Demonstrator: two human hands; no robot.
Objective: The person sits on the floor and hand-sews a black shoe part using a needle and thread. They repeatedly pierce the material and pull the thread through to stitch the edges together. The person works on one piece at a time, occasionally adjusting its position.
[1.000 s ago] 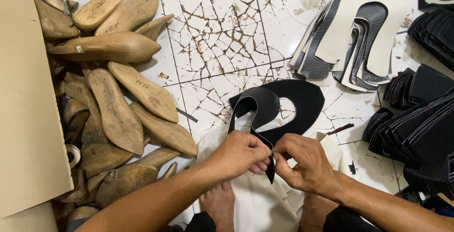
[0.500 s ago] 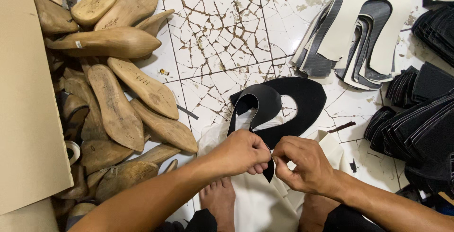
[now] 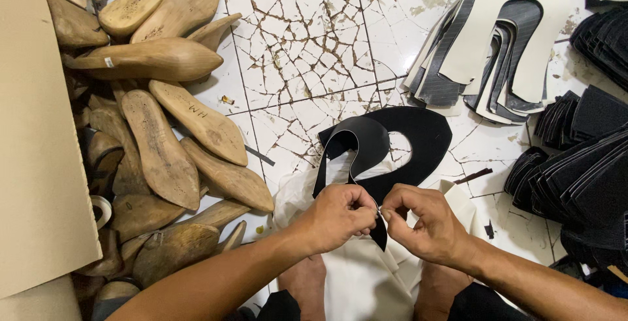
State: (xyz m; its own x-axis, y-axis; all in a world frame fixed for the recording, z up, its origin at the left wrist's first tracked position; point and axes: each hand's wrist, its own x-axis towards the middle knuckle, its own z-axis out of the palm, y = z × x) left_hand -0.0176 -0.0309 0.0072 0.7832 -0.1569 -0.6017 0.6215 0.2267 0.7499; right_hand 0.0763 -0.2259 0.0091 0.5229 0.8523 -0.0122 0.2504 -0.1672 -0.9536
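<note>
beside the wooden shoe lasts (image 3: pixel 163 144) on the cracked tiled floor (image 3: pixel 307 46), left hand (image 3: pixel 337 216) and right hand (image 3: pixel 425 223) pinch a black shoe upper (image 3: pixel 418 144); grey-white cut pieces (image 3: pixel 504 46) lie beyond

Black stacks (image 3: pixel 589 177) — cut off right

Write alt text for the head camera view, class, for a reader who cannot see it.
A person's left hand and right hand pinch the two ends of a black horseshoe-shaped shoe upper piece together over white cloth on a cracked tile floor. Wooden shoe lasts are heaped at left; stacks of cut pieces lie at right.
</note>
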